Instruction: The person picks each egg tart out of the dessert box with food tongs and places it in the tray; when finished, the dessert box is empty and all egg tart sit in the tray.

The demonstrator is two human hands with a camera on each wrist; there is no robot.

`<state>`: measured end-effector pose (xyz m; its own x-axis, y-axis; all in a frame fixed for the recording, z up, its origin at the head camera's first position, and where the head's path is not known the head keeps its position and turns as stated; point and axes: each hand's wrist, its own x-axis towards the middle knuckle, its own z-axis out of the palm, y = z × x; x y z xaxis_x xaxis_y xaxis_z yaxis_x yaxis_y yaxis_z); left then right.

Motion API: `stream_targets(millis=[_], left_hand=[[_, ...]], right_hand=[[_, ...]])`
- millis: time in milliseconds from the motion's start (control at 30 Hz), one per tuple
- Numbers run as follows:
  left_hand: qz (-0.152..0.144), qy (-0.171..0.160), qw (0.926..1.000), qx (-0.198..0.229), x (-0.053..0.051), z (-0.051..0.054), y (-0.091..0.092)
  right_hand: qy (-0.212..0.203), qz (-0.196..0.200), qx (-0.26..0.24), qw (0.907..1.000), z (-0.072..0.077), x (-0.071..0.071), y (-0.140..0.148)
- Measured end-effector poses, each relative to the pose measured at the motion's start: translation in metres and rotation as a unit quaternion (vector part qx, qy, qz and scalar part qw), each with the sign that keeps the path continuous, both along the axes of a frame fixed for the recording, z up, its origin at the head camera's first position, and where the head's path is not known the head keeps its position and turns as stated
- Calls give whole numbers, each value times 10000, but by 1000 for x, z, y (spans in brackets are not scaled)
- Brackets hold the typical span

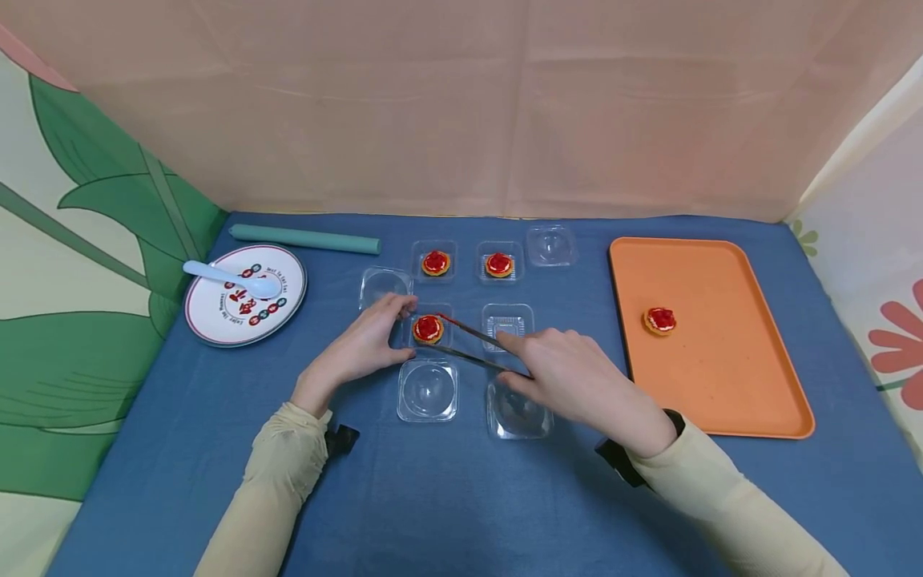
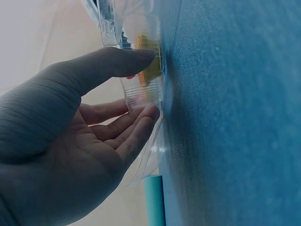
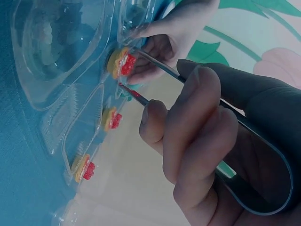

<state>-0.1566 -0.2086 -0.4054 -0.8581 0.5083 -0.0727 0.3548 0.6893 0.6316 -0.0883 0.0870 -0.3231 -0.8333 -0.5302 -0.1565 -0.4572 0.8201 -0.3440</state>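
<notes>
My left hand [image 1: 368,340] holds a clear plastic box [image 1: 412,318] at its left side, thumb and fingers on different sides of it. In that box sits a small round tart [image 1: 429,329] with red topping. Metal tongs [image 1: 472,358] are gripped in my right hand [image 1: 570,373]. Their tips are spread around the tart, apart from it in the right wrist view, and one tip [image 3: 123,86] carries red smears. Two more boxes behind hold a tart each, the left tart [image 1: 436,263] and the right tart [image 1: 499,265].
An orange tray [image 1: 714,377] on the right bears one tart [image 1: 659,320]. Near my right hand lie a ridged box [image 1: 508,317] and clear lids [image 1: 427,390]. At the left are stacked plates [image 1: 216,320] with a blue spoon [image 1: 259,287], and a teal roll [image 1: 310,238].
</notes>
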Motion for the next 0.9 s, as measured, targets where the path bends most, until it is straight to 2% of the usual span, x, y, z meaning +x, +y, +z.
stream_targets(millis=[233,600,900], left_hand=[[21,4,10000,-1,0,0,0],[20,-50,10000,-41,1,0,0],[18,-24,10000,16,1,0,0]], right_hand=[[64,65,47,9999,3,0,-1],[72,93,406,9991,9,-3,-9],[182,109,511,9985,7,-6,-15]])
